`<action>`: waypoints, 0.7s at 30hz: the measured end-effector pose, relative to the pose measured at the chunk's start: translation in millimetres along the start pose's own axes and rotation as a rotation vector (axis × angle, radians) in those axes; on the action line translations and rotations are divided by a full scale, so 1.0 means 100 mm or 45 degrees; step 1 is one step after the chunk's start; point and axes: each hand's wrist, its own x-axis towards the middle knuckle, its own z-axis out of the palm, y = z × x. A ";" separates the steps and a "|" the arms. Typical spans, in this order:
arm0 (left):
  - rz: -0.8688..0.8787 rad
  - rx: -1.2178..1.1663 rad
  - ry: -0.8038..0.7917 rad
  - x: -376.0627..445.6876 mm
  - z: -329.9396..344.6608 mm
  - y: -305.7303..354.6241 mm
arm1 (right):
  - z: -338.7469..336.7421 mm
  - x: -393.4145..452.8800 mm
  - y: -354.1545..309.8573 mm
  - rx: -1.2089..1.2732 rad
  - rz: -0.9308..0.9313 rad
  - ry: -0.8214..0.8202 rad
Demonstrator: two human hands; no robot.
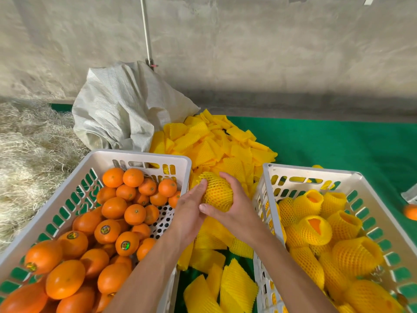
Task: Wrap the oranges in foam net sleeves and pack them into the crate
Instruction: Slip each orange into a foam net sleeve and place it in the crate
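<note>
Small round stickers sit on several bare oranges (106, 208) in the white crate at eight o'clock (144, 155), but their print is too small to read; raised lettering on that crate's far wall cannot be made out either. At the centre, both hands meet around one orange wrapped in a yellow foam net sleeve (217, 193). The right hand (234, 208) cups it from the three o'clock side, fingers curled over the top and thumb pressed across the near side. The left hand (191, 213) comes in from nine o'clock, its fingers nearly straight and close together, their tips touching the sleeve's upper edge. A heap of flat yellow sleeves (214, 143) lies at twelve o'clock on the green mat (338, 141), with a white woven sack (117, 109) at eleven o'clock. Sleeved oranges (316, 229) fill the second white crate at four o'clock (365, 190).
</note>
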 end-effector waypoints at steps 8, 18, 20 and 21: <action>0.455 0.575 0.052 -0.11 0.11 -0.05 | -0.23 -0.03 -0.05 -0.025 0.051 0.193; 0.477 0.874 -0.042 -0.06 0.08 -0.27 | -0.94 -0.51 -0.15 -0.215 0.160 0.519; 0.425 0.929 -0.049 -0.06 0.07 -0.28 | -1.17 -0.69 -0.10 -0.280 0.204 0.646; 0.385 0.959 -0.060 -0.07 0.05 -0.29 | -1.29 -0.79 -0.06 -0.341 0.228 0.682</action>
